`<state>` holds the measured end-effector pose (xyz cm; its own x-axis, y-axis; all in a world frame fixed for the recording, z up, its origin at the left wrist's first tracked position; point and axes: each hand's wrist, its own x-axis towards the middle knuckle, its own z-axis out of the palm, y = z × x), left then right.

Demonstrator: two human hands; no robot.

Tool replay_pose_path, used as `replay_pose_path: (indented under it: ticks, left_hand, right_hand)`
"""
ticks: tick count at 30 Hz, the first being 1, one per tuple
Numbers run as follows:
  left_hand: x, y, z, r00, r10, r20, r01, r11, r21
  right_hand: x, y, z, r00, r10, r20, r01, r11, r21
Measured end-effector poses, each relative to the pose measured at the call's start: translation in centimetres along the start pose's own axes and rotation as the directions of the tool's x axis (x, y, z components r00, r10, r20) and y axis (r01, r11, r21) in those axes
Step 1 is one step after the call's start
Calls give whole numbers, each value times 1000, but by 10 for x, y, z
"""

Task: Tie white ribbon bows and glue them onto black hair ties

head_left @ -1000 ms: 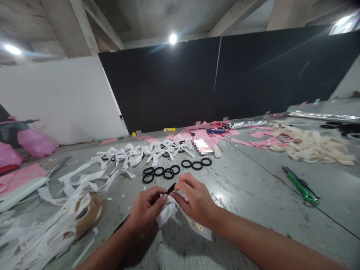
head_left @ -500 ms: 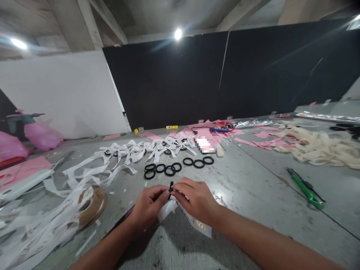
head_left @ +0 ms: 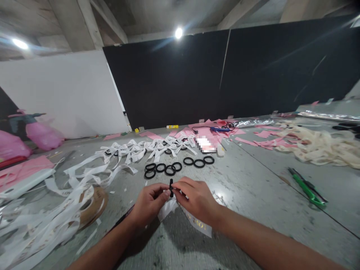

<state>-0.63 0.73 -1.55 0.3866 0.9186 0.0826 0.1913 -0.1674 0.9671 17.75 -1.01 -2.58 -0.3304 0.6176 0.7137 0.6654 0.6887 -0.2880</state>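
Observation:
My left hand (head_left: 148, 205) and my right hand (head_left: 196, 200) meet low in the middle of the view, fingertips pinched together. Between them stands a small black hair tie (head_left: 171, 187), held upright on edge by both hands. A white printed ribbon (head_left: 194, 220) hangs from the same pinch and trails onto the grey floor under my right wrist. Just beyond my hands lie several loose black hair ties (head_left: 165, 169), and behind those a row of finished white ribbon bows (head_left: 146, 149).
A ribbon spool (head_left: 92, 207) sits among loose white ribbon strips (head_left: 50, 221) at the left. Green-handled scissors (head_left: 308, 187) lie at the right. Pink scraps and a blue glue gun (head_left: 218, 130) lie further back, a cream ribbon heap (head_left: 317, 146) at far right, pink bags (head_left: 42, 135) far left.
The black hair tie has turned from slanted to upright between my fingertips. My hands stay together at the same spot; the view has shifted slightly.

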Motion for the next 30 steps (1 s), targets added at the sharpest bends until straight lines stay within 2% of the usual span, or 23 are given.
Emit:
replay_pose_path:
  ticks: [5,11,15,21,30]
  left_hand:
    - [-1,-1,2,994,-108,-21,105,989,-107]
    - [-1,1,1,994,-111,-23,109,990,-87]
    - [0,-4,2,993,-119,-23,114,982,-148]
    - [1,-9,1,990,-143,7,141,966,-216]
    - [0,-7,2,987,-154,36,158,965,-210]
  right_hand:
    - [1,0,-1,999,-51,-8,50,997,-65]
    - [2,-4,-5,992,-125,17,126,983,-131]
    - [3,-4,-6,986,-164,6,163,974,-156]
    - [3,-3,-5,986,-166,30,169,973,-160]
    - [3,-4,-6,975,-202,88,216,955,-205]
